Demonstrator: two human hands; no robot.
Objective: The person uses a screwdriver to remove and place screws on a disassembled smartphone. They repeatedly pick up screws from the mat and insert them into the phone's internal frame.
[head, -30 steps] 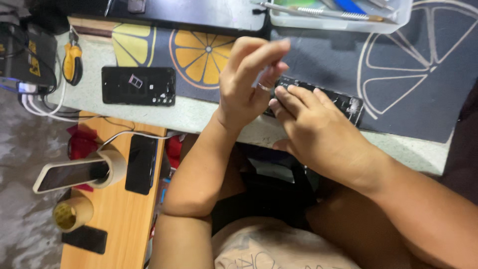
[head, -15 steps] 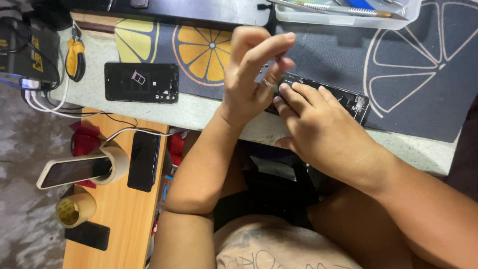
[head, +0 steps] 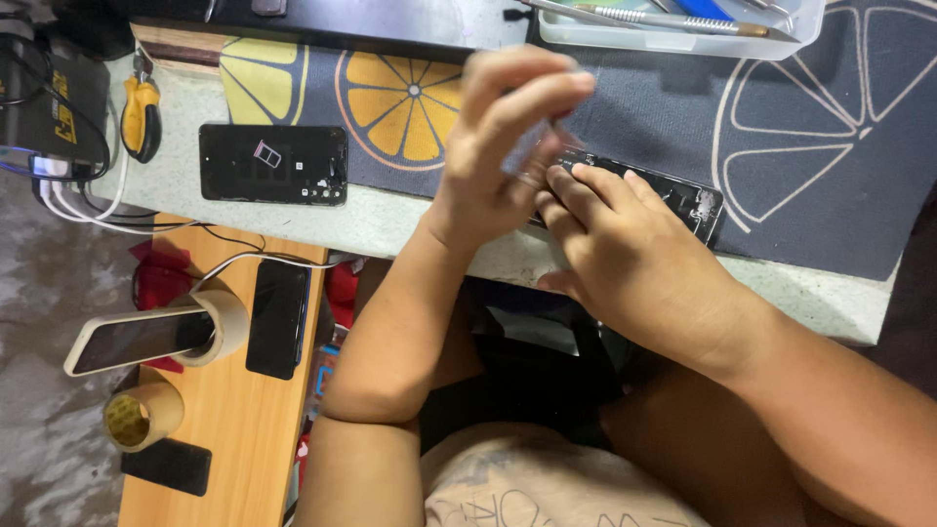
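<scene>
The right hand (head: 634, 249) lies flat on an opened phone (head: 683, 200) resting on the dark citrus-print mat (head: 800, 146) at the table's near edge, fingertips pressing its left end, while the left hand (head: 498, 146) is raised just above, fingers pinching what seems a thin clear film (head: 532, 146), blurred. The phone's insides are exposed, so the work appears midway. To the left lie another dark phone (head: 273, 164) and a yellow-handled tool (head: 142, 117).
</scene>
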